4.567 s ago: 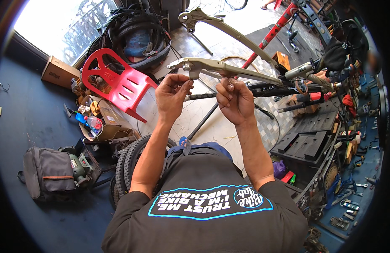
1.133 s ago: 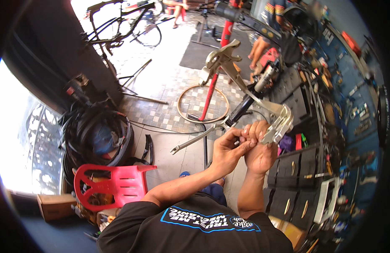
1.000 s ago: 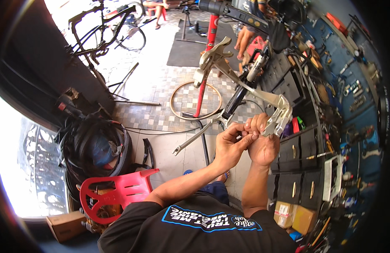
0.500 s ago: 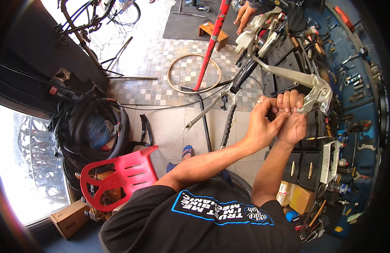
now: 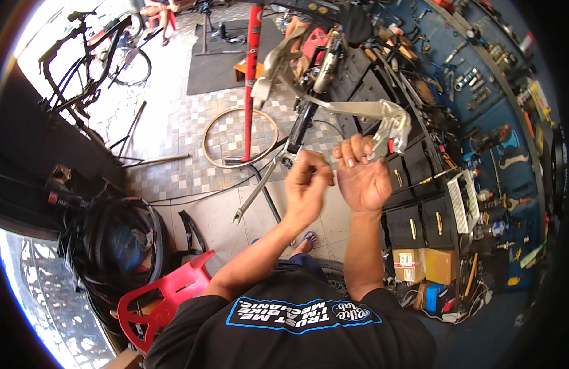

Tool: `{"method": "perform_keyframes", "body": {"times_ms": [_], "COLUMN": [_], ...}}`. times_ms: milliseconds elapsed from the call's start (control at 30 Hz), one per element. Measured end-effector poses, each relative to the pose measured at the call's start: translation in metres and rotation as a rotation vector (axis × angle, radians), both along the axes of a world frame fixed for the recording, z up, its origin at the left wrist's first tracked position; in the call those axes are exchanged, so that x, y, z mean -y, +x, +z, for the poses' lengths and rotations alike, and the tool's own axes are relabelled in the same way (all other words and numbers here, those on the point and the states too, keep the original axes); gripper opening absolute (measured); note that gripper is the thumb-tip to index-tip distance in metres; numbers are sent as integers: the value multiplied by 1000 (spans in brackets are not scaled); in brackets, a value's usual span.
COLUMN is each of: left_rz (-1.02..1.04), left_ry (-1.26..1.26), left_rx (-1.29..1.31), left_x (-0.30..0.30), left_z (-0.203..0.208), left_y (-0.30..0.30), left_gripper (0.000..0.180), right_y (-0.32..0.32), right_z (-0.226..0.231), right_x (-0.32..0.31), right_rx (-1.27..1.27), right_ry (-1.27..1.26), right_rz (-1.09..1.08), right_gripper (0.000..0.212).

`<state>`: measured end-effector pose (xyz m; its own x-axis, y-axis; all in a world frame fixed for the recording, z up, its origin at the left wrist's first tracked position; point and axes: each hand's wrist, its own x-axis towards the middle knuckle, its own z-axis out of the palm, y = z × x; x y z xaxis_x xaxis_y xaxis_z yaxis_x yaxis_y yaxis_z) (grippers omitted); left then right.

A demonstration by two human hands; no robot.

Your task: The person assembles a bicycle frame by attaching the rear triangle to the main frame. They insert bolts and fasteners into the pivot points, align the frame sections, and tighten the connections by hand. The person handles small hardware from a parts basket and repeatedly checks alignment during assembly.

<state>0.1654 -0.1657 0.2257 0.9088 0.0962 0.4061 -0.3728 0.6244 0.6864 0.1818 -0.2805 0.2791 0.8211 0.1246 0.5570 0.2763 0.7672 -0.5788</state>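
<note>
A bare-metal bicycle frame (image 5: pixel 358 108) hangs in front of me, its bracket-like end on the right. My right hand (image 5: pixel 364 178) is raised palm toward me, with curled fingers against the lower tip of that end. To its left and apart from it, my left hand (image 5: pixel 309 187) has its fingers folded in. Whatever those fingers hold, if anything, is hidden. Another metal arm of the frame (image 5: pixel 255 192) slopes down to the left of my left hand.
A red post (image 5: pixel 252 86) rises beyond a wooden hoop (image 5: pixel 206 140) on the tiled floor. Black drawers (image 5: pixel 413 227) and a blue tool board (image 5: pixel 512 141) line the right. At left are stacked tyres (image 5: pixel 112 246) and a red plastic chair (image 5: pixel 174 295). Another person (image 5: pixel 161 9) sits far off.
My hands were together at the frame's end; the left has now drawn away to the left, while the right stays at the metal. The whole view has shifted.
</note>
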Motion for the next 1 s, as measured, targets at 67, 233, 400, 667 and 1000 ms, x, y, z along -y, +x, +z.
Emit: {"method": "perform_keyframes", "body": {"times_ms": [67, 233, 400, 667, 1000], "left_rz": [-162, -233, -43, 368, 638], "left_ry": [-217, -87, 193, 739, 915], "left_rx": [-185, -322, -26, 245, 303], "left_x": [-16, -44, -51, -30, -18], "left_z": [-1, -1, 34, 50, 56], "left_y": [-1, -4, -29, -42, -37], "left_gripper": [12, 20, 11, 22, 24], "right_y": [-3, -15, -25, -34, -35], "right_z": [-3, -9, -11, 2, 2], "right_x": [-1, -7, -12, -18, -19], "right_rx": [-9, -68, -107, -191, -247], "right_ry": [40, 79, 92, 118, 205], "right_rz": [11, 6, 13, 37, 66], "right_gripper": [26, 26, 26, 23, 24]}}
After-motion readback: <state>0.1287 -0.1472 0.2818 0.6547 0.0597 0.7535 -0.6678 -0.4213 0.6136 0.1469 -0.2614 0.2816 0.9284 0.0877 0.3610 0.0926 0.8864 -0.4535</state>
